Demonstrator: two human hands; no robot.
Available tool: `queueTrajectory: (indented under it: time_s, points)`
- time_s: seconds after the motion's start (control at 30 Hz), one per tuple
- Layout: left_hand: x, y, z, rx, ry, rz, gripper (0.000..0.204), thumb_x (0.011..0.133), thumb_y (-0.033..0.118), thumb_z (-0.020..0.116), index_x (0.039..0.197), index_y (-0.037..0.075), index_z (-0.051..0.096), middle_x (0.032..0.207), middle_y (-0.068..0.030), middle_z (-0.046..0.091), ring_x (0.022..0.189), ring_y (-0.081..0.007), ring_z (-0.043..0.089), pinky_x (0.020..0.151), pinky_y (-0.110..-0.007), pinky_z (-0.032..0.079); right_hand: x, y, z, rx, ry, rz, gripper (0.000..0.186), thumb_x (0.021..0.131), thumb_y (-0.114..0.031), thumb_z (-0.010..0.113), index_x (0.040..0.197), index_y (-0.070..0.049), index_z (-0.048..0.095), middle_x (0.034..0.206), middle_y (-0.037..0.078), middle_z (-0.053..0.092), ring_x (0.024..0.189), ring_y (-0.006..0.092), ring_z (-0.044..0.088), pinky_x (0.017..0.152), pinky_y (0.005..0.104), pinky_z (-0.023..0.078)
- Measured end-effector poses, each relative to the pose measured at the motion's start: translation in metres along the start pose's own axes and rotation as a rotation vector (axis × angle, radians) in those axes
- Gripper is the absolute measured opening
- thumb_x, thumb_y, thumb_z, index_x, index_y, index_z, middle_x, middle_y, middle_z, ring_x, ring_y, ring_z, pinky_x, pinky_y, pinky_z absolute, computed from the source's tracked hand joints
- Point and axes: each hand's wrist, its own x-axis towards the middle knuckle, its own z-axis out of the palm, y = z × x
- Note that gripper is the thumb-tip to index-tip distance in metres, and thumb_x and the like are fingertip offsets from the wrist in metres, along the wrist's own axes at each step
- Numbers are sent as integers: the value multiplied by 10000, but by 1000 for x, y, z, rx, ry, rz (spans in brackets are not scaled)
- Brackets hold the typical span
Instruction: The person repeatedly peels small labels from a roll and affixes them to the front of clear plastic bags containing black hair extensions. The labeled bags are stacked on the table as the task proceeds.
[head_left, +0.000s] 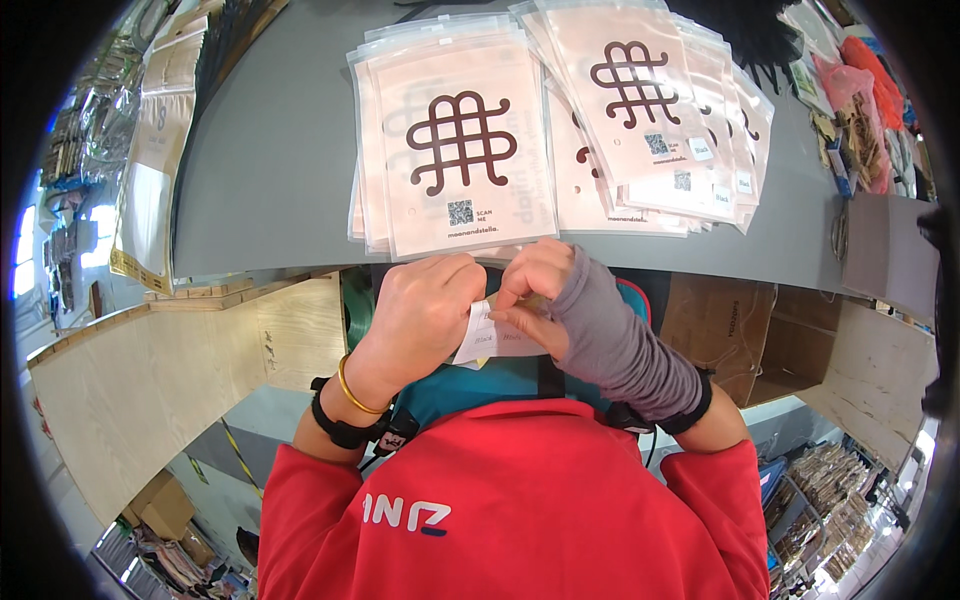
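Note:
Close to my body, just below the table's front edge, I hold a small white label sheet (497, 344) with small print. My left hand (428, 308) is closed, its fingers curled at the sheet's upper left edge. Thumb and forefinger of my right hand (540, 290) are pinched together at its upper right part; the exact fingertip contact is partly hidden. Right above my hands, a pile of pale pink zip bags (400, 200) with a dark looped emblem lies on the table. Farther right, more such bags (612, 75) are fanned out, several bearing small white stickers.
The grey table (260, 170) spans the far side. At its left edge hang long clear-topped bags (150, 190). Black strands (750, 40) lie at the far right, near a pink plastic bag (855, 110). Below are a wooden panel (150, 370) at left and a cardboard box (715, 335) at right.

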Motion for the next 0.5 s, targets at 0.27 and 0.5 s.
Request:
queueTrajectory:
  time_s: [0.27,0.5]
  points:
    - [1,3,1,70,11,6,126,756,-19,645,782,45,540,735,-95,566,676,-313,614,571,-417,486,0,-5,3,72,58,38,276,783,-94,876,926,-82,641,908,84,636,888,322,620,770,413,513]
    - [-1,-3,3,-74,19,-72,140,738,-35,646,764,41,532,719,-103,561,671,-336,606,580,-433,484,1,-11,7,-31,118,-56,239,776,-60,859,897,-86,655,914,61,639,843,301,619,751,402,507]
